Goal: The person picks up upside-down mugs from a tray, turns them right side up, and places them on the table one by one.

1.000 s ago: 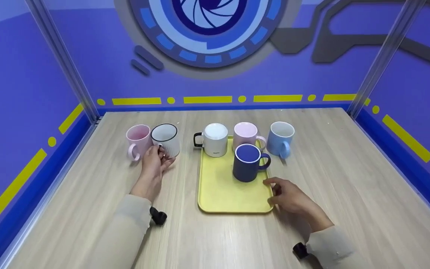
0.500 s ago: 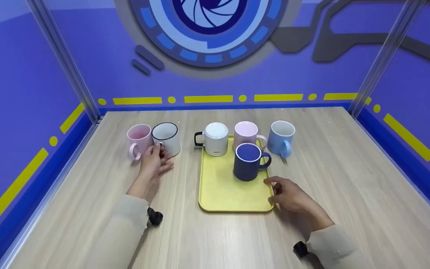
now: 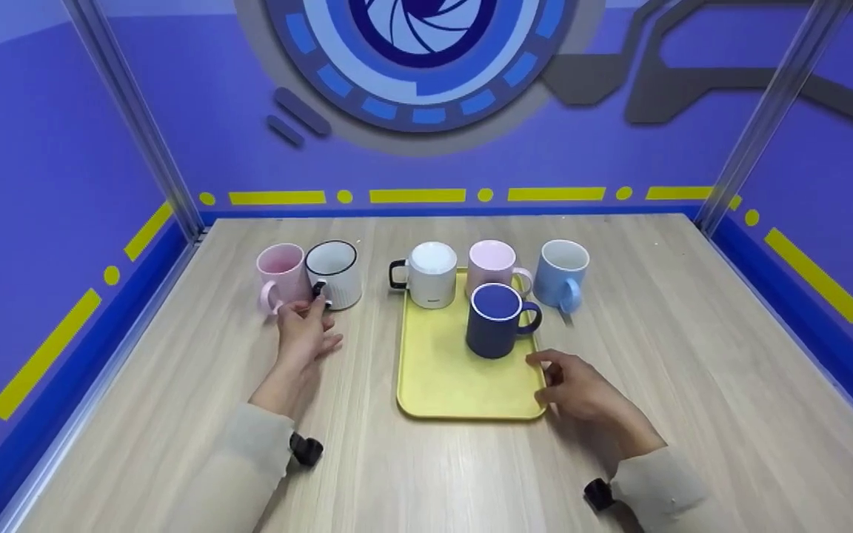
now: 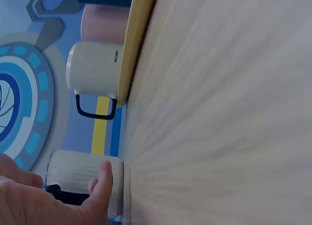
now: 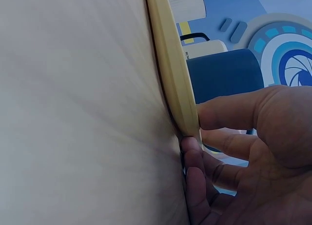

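In the head view my left hand (image 3: pixel 302 337) is right at the black handle (image 3: pixel 319 291) of a white ribbed mug (image 3: pixel 341 281) with a dark rim, which stands on the table. The left wrist view shows the thumb (image 4: pixel 102 188) straight beside that handle. A pink mug (image 3: pixel 282 270) is close on its left. My right hand (image 3: pixel 578 389) holds the right edge of a yellow tray (image 3: pixel 463 396), thumb at the rim and other fingers curled against its side. On the tray are a navy mug (image 3: pixel 492 329), a white mug (image 3: pixel 432 281) with a black handle, and a pale pink mug (image 3: pixel 491 270).
A light blue mug (image 3: pixel 560 274) stands on the table to the right of the tray. Purple-blue panels (image 3: pixel 412 170) with yellow marks enclose the wooden table (image 3: pixel 619 296) at the back and sides.
My left fingers have loosened from the ribbed mug's handle and drawn a little toward me, leaving more of the handle visible. My right hand stays at the tray's edge.
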The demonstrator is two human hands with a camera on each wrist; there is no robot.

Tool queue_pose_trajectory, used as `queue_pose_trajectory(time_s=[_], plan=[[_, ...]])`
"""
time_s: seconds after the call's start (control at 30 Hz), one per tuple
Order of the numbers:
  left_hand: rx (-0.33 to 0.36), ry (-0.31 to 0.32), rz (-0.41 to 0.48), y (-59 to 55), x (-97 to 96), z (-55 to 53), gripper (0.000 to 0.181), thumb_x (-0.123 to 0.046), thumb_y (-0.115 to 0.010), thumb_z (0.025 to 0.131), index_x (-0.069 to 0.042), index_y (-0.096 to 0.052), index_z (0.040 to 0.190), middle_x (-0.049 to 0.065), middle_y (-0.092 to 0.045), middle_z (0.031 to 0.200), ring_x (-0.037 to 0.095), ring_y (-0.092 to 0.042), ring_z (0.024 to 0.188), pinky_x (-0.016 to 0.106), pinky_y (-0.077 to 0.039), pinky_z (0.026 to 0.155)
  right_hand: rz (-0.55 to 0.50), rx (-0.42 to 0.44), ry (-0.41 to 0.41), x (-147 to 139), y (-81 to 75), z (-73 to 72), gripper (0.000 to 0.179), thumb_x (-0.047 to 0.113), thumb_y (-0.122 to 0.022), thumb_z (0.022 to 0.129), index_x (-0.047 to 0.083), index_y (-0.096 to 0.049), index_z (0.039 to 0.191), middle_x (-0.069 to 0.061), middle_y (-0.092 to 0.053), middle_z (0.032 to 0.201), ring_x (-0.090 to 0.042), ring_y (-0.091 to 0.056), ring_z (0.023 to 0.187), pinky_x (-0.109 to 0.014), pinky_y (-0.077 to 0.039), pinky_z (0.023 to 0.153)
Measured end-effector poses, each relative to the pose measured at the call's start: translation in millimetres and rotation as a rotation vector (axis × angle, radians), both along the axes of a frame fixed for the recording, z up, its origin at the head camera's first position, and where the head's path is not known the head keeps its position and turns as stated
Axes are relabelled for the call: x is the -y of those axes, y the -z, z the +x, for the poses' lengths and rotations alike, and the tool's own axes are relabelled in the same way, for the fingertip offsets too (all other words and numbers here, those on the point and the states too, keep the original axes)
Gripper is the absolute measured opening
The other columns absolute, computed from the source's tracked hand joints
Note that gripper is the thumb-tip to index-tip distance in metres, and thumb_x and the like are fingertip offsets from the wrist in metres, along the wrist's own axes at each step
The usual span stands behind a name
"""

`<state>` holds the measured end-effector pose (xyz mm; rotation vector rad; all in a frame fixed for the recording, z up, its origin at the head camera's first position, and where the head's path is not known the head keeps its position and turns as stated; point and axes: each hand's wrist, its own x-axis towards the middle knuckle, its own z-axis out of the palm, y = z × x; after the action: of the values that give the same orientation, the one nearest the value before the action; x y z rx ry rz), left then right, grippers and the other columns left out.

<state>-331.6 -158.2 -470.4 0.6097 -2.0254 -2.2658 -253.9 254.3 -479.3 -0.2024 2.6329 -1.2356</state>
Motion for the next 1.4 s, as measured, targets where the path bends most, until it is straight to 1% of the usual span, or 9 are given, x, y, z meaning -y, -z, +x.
queue_pose_trajectory(time_s=[0.17, 0.37, 0.47, 0.6, 0.77, 0.93, 1.17, 1.3, 1.4], plan=[[-0.018, 0.049, 0.01, -5.6, -8.7, 12.9, 0.029, -0.027, -0.05, 0.109, -0.006, -0.037, 0.124, 0.014, -0.043, 0.131, 0.022, -0.061, 0.098, 0.036, -0.065, 0.081, -0.01, 0.008, 0.005, 0, 0.7, 0.3, 0.058, -0.003, -0.073, 0.083, 0.002, -0.06, 0.138, -0.008, -0.056, 0.093, -0.021, -0.051, 0.085, -0.029, -0.044, 0.067], [-0.053, 0.185, -0.009, -9.4, -25.3, 26.8, 0.021, -0.021, -0.053, 0.106, -0.004, -0.048, 0.116, 0.014, -0.049, 0.119, 0.021, -0.062, 0.096, 0.029, -0.063, 0.077, 0.01, 0.018, 0.028, 0, 0.3, -0.8, 0.057, -0.002, -0.074, 0.083, 0.005, -0.061, 0.138, -0.008, -0.057, 0.095, -0.021, -0.051, 0.087, -0.03, -0.044, 0.07], [-0.077, 0.246, -0.021, -10.9, -35.8, 32.6, 0.016, -0.018, -0.057, 0.104, -0.004, -0.051, 0.11, 0.012, -0.053, 0.111, 0.02, -0.062, 0.093, 0.03, -0.062, 0.077, 0.006, 0.018, 0.024, 0, -0.8, -0.7, 0.056, 0.0, -0.075, 0.083, 0.005, -0.061, 0.138, -0.008, -0.058, 0.095, -0.021, -0.051, 0.088, -0.031, -0.043, 0.072], [-0.113, 0.332, -0.048, -12.7, -51.1, 37.5, 0.014, -0.014, -0.06, 0.102, -0.003, -0.055, 0.109, 0.01, -0.056, 0.108, 0.023, -0.064, 0.095, 0.034, -0.063, 0.081, -0.009, 0.02, 0.015, -1, -3.0, -0.8, 0.053, 0.007, -0.075, 0.088, 0.003, -0.061, 0.138, -0.008, -0.06, 0.096, -0.021, -0.053, 0.089, -0.031, -0.043, 0.076], [-0.144, 0.451, -0.077, -16.1, -70.9, 40.3, 0.017, -0.013, -0.061, 0.101, -0.001, -0.058, 0.113, 0.01, -0.057, 0.113, 0.025, -0.065, 0.1, 0.037, -0.062, 0.085, -0.054, 0.062, 0.046, -4, -7.4, -2.6, 0.051, 0.021, -0.07, 0.098, 0.003, -0.055, 0.143, -0.013, -0.064, 0.107, -0.022, -0.06, 0.09, -0.031, -0.048, 0.076], [-0.162, 0.545, -0.101, -17.6, -91.7, 40.5, 0.025, -0.017, -0.061, 0.103, 0.0, -0.057, 0.121, 0.013, -0.058, 0.118, 0.026, -0.065, 0.106, 0.04, -0.061, 0.09, -0.164, 0.116, 0.123, -7, -10.2, -6.3, 0.059, 0.029, -0.063, 0.104, 0.002, -0.042, 0.152, -0.019, -0.057, 0.121, -0.023, -0.061, 0.094, -0.03, -0.055, 0.073], [-0.168, 0.597, -0.128, -16.5, -121.9, 38.2, 0.038, -0.018, -0.062, 0.103, 0.0, -0.054, 0.136, 0.018, -0.056, 0.134, 0.032, -0.062, 0.119, 0.048, -0.058, 0.099, -0.257, 0.095, 0.177, -6, -11.6, -15.8, 0.066, 0.027, -0.054, 0.108, 0.002, -0.023, 0.161, -0.025, -0.046, 0.143, -0.027, -0.062, 0.114, -0.032, -0.059, 0.085], [-0.141, 0.605, -0.176, -18.0, -138.4, 35.3, 0.05, -0.02, -0.065, 0.101, -0.005, -0.049, 0.146, 0.021, -0.05, 0.148, 0.033, -0.059, 0.128, 0.048, -0.054, 0.106, -0.275, 0.078, 0.187, -4, -13.5, -22.9, 0.068, 0.027, -0.052, 0.109, 0.003, -0.018, 0.164, -0.026, -0.042, 0.15, -0.032, -0.058, 0.123, -0.033, -0.058, 0.091], [-0.136, 0.609, -0.219, -16.5, -149.3, 31.1, 0.063, -0.021, -0.068, 0.099, -0.006, -0.042, 0.154, 0.022, -0.042, 0.158, 0.039, -0.051, 0.139, 0.05, -0.048, 0.113, -0.29, 0.061, 0.188, 0, -14.6, -27.9, 0.067, 0.025, -0.05, 0.109, 0.003, -0.017, 0.164, -0.028, -0.039, 0.154, -0.034, -0.054, 0.126, -0.033, -0.056, 0.093]])
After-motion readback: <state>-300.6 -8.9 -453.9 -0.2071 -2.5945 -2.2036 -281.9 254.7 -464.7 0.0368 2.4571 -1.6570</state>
